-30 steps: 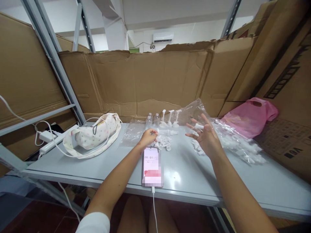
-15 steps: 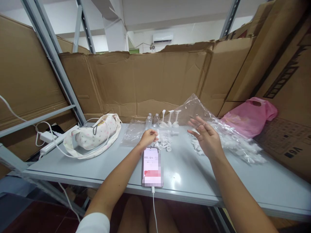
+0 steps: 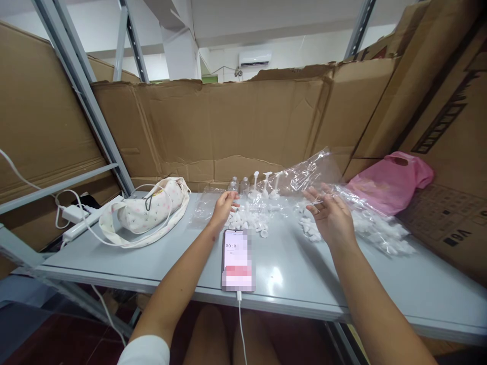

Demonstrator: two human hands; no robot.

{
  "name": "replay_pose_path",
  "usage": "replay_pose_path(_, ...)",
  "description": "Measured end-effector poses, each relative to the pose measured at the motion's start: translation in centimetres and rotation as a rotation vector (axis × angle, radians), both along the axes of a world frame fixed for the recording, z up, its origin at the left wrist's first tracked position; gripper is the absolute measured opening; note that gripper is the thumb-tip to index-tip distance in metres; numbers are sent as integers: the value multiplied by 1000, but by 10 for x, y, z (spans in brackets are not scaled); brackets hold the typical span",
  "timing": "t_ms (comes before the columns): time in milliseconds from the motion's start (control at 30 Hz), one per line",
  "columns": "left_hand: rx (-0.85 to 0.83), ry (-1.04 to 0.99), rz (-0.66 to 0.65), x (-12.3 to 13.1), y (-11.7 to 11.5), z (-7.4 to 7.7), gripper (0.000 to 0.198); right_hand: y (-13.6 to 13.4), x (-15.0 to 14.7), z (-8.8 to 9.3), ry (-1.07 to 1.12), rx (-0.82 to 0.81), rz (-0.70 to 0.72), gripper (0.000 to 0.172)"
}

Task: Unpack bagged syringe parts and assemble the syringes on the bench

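My left hand (image 3: 223, 209) is raised above a pile of small white plastic caps (image 3: 247, 219), its fingers a little apart and holding nothing that I can see. Just behind it stand small clear plastic bottles (image 3: 245, 186). Three white pump tops (image 3: 267, 185) with long necks stand upright to their right. My right hand (image 3: 332, 213) is open, fingers spread, in front of a clear plastic bag (image 3: 319, 170); whether it touches the bag I cannot tell. Small white parts (image 3: 310, 228) lie on the table below that hand.
A phone (image 3: 238, 261) with a cable lies at the front of the grey table (image 3: 297, 289). At left are a white patterned cloth bag (image 3: 152, 210) and a power strip (image 3: 81, 225). A pink plastic bag (image 3: 388, 182) and bagged white pieces (image 3: 384, 230) lie right. Cardboard (image 3: 236, 126) walls the back.
My left hand has moved slightly left and up, uncovering more caps, and its fingers have loosened. My right hand has shifted slightly right. The clear bag's raised peak has moved right and sunk.
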State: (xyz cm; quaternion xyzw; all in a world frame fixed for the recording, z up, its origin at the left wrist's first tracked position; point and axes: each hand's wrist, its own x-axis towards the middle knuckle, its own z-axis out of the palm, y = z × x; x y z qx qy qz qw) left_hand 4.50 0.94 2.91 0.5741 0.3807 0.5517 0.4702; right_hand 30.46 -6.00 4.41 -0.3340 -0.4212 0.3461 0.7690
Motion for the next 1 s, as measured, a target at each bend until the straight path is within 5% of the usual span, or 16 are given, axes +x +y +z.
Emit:
replay_pose_path(200,-195,-60,-370,-11,-10,13,68,2,-7,-6,-72,-246,186,35)
replay_pose_path(367,-220,55,-553,-5,-21,13,77,-3,-25,-11,-192,-378,401,36)
replay_pose_path(533,-165,176,-411,2,-23,6,56,-6,-37,-15,-253,-456,521,35)
replay_pose_path(700,-206,146,-322,0,-17,3,43,-5,-35,-12,-304,-435,411,36)
replay_pose_path(1000,-131,137,-288,1,-19,0,52,-8,-37,-11,-439,-484,491,38)
